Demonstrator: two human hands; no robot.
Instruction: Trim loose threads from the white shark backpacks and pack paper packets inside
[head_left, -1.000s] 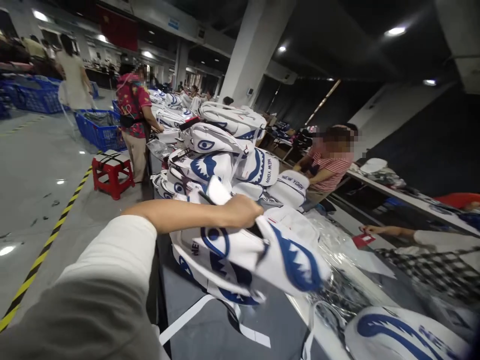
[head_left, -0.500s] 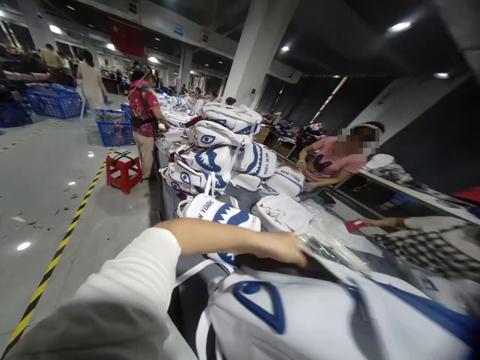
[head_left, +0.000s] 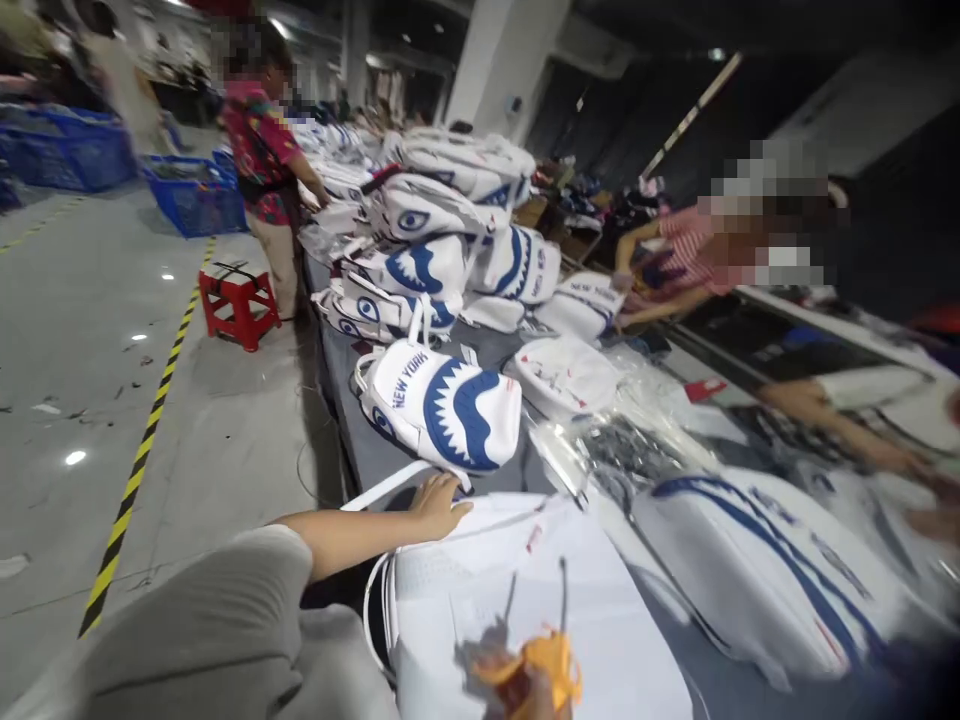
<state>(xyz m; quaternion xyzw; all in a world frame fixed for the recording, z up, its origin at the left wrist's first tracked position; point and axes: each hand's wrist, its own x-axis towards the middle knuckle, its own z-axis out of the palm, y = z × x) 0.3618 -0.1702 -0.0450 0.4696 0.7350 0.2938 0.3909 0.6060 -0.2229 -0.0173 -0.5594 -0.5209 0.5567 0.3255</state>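
Observation:
A plain white backpack lies in front of me, with straps looped at its left side. My left hand is at its far left edge, thumb and fingers closed about the edge. At the bottom of the view my right hand, mostly cut off, grips an orange tool with a thin dark prong. The tool is over the backpack and casts a shadow; its exact kind is unclear. Just beyond my left hand lies a white NEW YORK backpack with a blue toothed mouth.
White-and-blue backpacks are piled farther along the grey table. Clear plastic bags and another backpack lie to the right. Co-workers stand at the far left and along the right. A red stool stands on the floor.
My left hand has moved left and nearer to the backpack's far left edge. The near backpack now shows a plain white face instead of its blue eye. The orange tool has come into view.

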